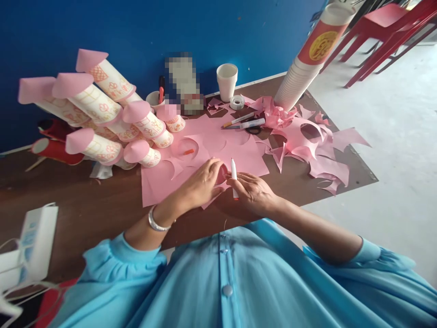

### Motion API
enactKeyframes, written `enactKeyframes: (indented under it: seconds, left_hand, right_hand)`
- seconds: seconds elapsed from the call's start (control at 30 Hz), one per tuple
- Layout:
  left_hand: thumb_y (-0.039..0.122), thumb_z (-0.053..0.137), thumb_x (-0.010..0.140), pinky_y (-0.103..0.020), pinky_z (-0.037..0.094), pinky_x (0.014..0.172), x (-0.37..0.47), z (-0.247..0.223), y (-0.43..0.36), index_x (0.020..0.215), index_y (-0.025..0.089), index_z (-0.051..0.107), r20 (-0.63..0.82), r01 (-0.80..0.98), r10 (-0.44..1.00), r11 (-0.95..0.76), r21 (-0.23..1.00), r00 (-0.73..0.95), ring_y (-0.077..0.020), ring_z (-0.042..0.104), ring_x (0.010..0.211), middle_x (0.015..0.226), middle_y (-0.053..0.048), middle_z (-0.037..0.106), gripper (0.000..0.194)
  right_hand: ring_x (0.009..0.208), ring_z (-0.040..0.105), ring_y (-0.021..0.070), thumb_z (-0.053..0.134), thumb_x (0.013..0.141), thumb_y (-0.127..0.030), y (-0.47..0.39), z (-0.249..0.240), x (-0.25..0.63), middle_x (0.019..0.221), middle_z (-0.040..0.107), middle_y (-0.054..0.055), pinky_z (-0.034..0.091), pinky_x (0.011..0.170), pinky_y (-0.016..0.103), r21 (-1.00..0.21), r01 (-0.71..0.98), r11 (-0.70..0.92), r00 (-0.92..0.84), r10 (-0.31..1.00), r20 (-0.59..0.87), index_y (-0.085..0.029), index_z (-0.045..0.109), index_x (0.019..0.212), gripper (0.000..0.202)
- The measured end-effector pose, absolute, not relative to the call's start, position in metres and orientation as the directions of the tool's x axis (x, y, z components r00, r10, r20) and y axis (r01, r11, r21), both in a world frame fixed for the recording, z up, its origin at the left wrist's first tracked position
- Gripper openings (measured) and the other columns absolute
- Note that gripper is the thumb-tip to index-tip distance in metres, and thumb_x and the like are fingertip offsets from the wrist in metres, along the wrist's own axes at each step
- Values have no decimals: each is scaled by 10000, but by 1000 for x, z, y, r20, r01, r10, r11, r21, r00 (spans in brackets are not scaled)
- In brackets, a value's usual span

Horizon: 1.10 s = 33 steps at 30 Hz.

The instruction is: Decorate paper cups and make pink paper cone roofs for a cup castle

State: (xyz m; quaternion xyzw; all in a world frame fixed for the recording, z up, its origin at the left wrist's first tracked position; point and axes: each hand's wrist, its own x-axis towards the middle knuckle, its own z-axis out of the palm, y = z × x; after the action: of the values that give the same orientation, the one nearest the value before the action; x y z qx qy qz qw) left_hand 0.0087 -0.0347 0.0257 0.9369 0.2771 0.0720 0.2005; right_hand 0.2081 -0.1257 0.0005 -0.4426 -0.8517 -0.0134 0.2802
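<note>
Over the front of the pink paper sheets (239, 157), my left hand (205, 181) curves its fingers around a small pink paper piece (221, 175) with a rounded edge. Close beside it, my right hand (251, 191) holds a white marker (234, 173) between thumb and fingers, its dark tip pointing away from me and its orange end toward me. The right fingertips reach the right side of the pink piece. My fingers partly cover the piece, so its full shape is hidden. An orange cap (189, 151) lies on the paper behind my left hand.
Decorated paper-cup towers (102, 107) with pink cones stand at the left. Behind are a white cup (227, 82), a tape roll (236, 102) and markers (243, 123). Pink scraps (307, 141) and a tall cup stack (316, 52) are at the right. A power strip (39, 241) is at lower left.
</note>
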Motion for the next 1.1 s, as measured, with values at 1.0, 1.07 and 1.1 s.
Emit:
enactKeyframes:
  seconds: [1.0,1.07,1.1]
  left_hand:
    - [277,741,757,-344,503,771,35,71,-2,1163,125,631,-231,496,474,-868,40,849,-299,692,1030,1155,-134,722,448]
    - [281,749,750,-348,515,807,36,72,-2,1176,116,632,-233,485,467,-874,23,853,-301,692,1043,1146,-136,725,471]
    - [282,750,749,-349,518,821,36,73,-2,1176,113,634,-231,483,467,-876,16,854,-300,693,1045,1138,-135,728,474]
  right_hand:
    - [612,492,146,437,1078,-275,-137,15,119,761,619,44,306,531,324,191,710,678,-646,519,559,-142,638,953,271]
    - [628,516,159,437,1083,-270,-128,11,109,766,634,57,310,548,330,166,744,647,-630,598,496,-151,621,918,274]
    - [635,528,165,439,1082,-261,-125,9,106,770,643,62,317,556,333,162,760,629,-620,629,469,-152,619,913,270]
